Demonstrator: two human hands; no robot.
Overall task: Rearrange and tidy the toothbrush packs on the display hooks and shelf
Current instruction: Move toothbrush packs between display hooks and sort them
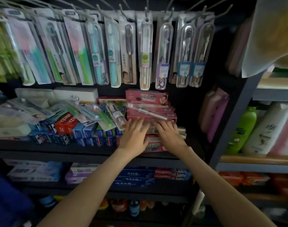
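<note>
a dark shelf in a shop display carries toothpaste and toothbrush stock. above its back edge, a row of hanging toothbrush packs fills the wire hooks from the left side to near the right. toward the shelf's right end stands a stack of pink toothpaste boxes. left of it, loose toothbrush packs lie askew over blue toothpaste boxes along the middle. a person's left hand and right hand rest side by side, palms down, on the front of the pink stack, fingers straight and spread wide. just beyond the fingertips, a clear toothbrush pack lies slantwise across the stack's top.
</note>
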